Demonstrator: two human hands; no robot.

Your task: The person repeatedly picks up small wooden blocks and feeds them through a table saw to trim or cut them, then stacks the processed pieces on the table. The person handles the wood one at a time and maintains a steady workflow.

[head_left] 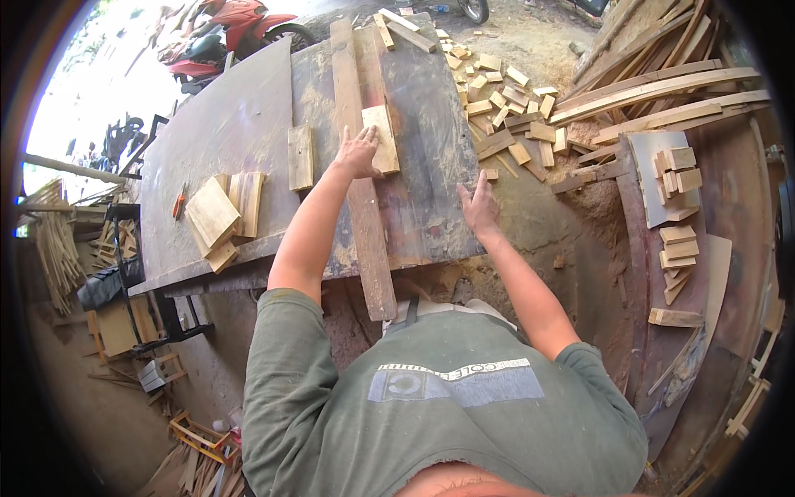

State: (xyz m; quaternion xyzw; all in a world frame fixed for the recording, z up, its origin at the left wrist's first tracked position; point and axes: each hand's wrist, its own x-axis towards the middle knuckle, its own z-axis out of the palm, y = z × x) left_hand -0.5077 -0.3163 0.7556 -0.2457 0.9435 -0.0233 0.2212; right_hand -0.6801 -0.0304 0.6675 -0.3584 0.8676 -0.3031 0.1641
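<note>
My left hand (359,154) lies with spread fingers over the left edge of a short pale wood board (383,137). That board sits against the right side of a long, weathered plank (369,236), which runs lengthwise across the worktable (431,108) and juts past its near edge. At the table's right edge is my right hand (480,209), thumb and fingers apart. A small wood block (490,174) shows beside its fingertips; whether they touch cannot be made out. Left of the plank lies another short board (301,157).
Several boards (212,212) are stacked at the table's left, near an orange-handled tool (179,203). Cut blocks (497,95) lie scattered beyond the right edge. More blocks (679,248) line a bench at right. A red motorcycle (236,33) stands behind the table.
</note>
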